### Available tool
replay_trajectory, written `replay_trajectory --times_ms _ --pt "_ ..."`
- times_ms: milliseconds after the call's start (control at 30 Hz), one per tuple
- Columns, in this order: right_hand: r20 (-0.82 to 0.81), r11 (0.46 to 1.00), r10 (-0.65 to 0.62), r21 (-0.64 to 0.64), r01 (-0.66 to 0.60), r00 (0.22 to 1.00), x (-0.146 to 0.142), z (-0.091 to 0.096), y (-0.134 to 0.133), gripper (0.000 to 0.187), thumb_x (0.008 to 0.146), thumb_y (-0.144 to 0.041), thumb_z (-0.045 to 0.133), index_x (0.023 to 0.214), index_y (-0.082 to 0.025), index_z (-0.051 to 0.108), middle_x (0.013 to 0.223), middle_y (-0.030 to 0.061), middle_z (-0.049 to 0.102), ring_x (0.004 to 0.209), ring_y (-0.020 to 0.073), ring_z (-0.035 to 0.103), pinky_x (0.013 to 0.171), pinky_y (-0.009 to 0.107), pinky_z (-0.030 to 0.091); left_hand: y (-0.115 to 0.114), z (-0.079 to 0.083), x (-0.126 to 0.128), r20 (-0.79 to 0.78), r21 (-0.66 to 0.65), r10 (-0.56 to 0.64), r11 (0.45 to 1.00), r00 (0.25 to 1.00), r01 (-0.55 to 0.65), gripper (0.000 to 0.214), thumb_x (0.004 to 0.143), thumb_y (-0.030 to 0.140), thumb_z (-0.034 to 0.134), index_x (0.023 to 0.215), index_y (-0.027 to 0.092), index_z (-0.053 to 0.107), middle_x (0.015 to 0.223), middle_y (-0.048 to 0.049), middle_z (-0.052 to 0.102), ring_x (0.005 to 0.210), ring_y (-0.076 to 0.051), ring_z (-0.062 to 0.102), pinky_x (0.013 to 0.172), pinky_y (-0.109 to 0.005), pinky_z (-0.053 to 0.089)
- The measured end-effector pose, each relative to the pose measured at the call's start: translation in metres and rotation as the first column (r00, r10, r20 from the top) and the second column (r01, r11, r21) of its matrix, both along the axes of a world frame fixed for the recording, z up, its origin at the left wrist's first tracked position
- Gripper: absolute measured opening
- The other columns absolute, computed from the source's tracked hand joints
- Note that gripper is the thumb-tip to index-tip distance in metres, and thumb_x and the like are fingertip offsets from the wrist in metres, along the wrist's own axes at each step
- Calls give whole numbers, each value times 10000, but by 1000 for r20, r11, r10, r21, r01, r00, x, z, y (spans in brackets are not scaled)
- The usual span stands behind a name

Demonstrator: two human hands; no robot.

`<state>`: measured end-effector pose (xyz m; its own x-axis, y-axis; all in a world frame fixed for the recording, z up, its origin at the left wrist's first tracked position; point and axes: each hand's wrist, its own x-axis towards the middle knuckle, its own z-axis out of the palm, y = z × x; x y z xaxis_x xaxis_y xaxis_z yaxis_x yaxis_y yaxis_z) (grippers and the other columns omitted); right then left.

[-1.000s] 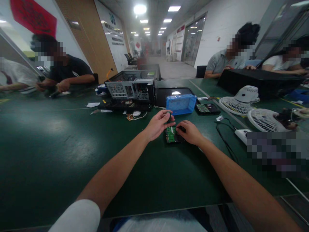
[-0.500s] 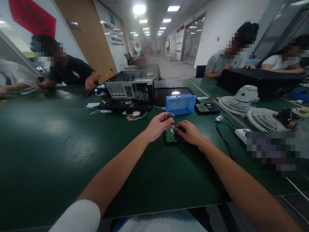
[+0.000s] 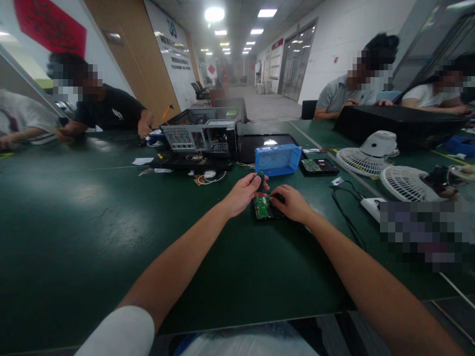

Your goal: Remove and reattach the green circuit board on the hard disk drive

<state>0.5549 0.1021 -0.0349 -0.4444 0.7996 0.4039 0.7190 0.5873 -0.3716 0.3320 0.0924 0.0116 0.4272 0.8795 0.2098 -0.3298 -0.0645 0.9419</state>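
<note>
A hard drive [image 3: 262,209] lies on the green table in front of me, its green circuit board facing up. My left hand [image 3: 243,194] is closed round the dark rounded handle of what looks like a screwdriver [image 3: 261,179], held upright over the drive's far left side. The tool's lower end cannot be made out. My right hand [image 3: 291,203] rests over the right part of the drive, fingers curled and pinched together above the board. Whatever is between those fingertips is hidden.
Beyond the drive stands a blue plastic bin [image 3: 278,160], with another hard drive [image 3: 319,166] to its right. An opened computer case [image 3: 202,136] is at the back left. White fan parts [image 3: 361,160], a black cable [image 3: 345,212] and a power strip [image 3: 371,205] lie right. Co-workers sit across the table.
My left fingers have shifted round the handle, thumb now lying across it, and more of the handle shows. My right hand and the drive stay in place. A co-worker's hand at left moved slightly.
</note>
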Motion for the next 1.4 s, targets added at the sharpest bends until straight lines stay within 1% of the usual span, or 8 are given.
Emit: replay_trajectory --times_ms 200,400,667,800,1033,1200,1300,1400 --pt "-3 1000 -4 -11 4 1000 -1 3 -2 124 951 -312 645 1004 -229 721 991 83 678 938 234 615 849 346 464 5 -7 0 -129 175 120 980 984 -97 374 988 496 555 1146 157 559 996 -73 613 963 -203 654 771 -345 593" --pt "3 1000 -19 -22 19 1000 -1 3 -2 136 951 -315 645 1024 -222 712 1005 83 677 942 233 617 841 345 470 8 -11 -6 -336 386 344 899 877 -205 293 955 346 618 1182 202 500 985 -74 675 921 -217 700 704 -316 581" --pt "-9 1000 -4 -12 4 1000 0 3 -2 128 953 -293 640 1029 -223 715 1003 80 679 945 229 621 845 346 480 1 12 -15 -425 605 488 780 762 -162 256 859 297 709 1088 187 684 1087 -86 662 962 -227 630 800 -339 520" --pt "-13 1000 9 2 -9 1000 1 4 -2 116 949 -265 634 1006 -222 725 1014 85 692 963 236 625 871 361 485 2 14 -17 -428 611 499 775 754 -165 330 820 289 742 1134 196 700 1080 -81 662 937 -220 615 776 -323 500" --pt "-23 998 68 4 -67 997 1 3 1 199 956 -172 553 1056 -208 721 1099 99 714 1033 247 640 939 382 482 5 7 -17 -384 567 472 799 794 -202 617 820 201 692 1409 246 511 1109 -71 661 960 -206 641 796 -314 521" --pt "-48 999 44 -4 -45 998 0 3 0 297 935 -101 494 1133 -181 700 1137 111 713 1059 252 643 957 390 486 -1 13 -17 -400 651 487 747 777 -133 568 850 163 633 1402 256 538 1245 -83 633 981 -200 622 806 -312 532" --pt "-68 999 32 2 -32 997 1 4 -1 382 887 -38 471 1160 -187 691 1160 103 714 1093 252 640 992 394 479 -3 17 -17 -410 672 501 731 762 -119 529 868 213 663 1386 270 574 1344 -88 587 984 -199 612 800 -314 542" --pt "-77 1000 25 0 -25 997 1 5 -2 436 861 -4 446 1174 -190 685 1163 95 719 1094 245 644 999 390 481 -4 21 -18 -378 700 561 694 736 -169 421 902 313 681 1321 281 651 1262 -83 596 986 -201 600 802 -316 540"
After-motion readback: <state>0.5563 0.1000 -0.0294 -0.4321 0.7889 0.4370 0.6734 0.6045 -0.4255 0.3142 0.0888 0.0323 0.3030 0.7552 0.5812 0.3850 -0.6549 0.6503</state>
